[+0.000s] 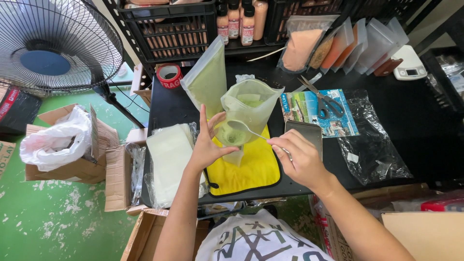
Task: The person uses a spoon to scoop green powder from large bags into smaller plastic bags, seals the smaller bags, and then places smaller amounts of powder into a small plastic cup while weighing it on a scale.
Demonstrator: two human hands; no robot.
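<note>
— Plastic, thin and floppy: that's what I'm dealing with. The pouch (249,108) stands over the yellow cloth (253,166) on the black table (411,121), mouth gaping, greenish powder low inside.

— How will it handle from where you sit?

— Light, soft and slippery, I'd judge. It won't stand on its own walls, so I steady it low, at the filled part. My left hand (207,145) has its fingers spread, cupped against the pouch's lower side. Gripping near the mouth would probably fold it shut.

— And the other hand?

— My right hand (302,159) pinches the handle of a spoon (241,128), whose bowl sits inside the pouch. Stiff metal, easy to hold; it could tip powder if it tilts.

— What else is packaged around you?

— Behind the pouch leans a larger bag (208,79) of green powder. Back right, a row of clear pouches (348,46) holds pinkish and orange powders. Left of the cloth lies a stack of empty white bags (169,154). Scissors (326,104) rest on a blue-green printed card (314,108), and beside it an empty clear wrapper (374,140) lies crumpled.

— Any labels?

— A red-and-white tape roll (169,76) at the back left, and red-labelled bottles (237,21) in a black crate (169,29) above.
</note>
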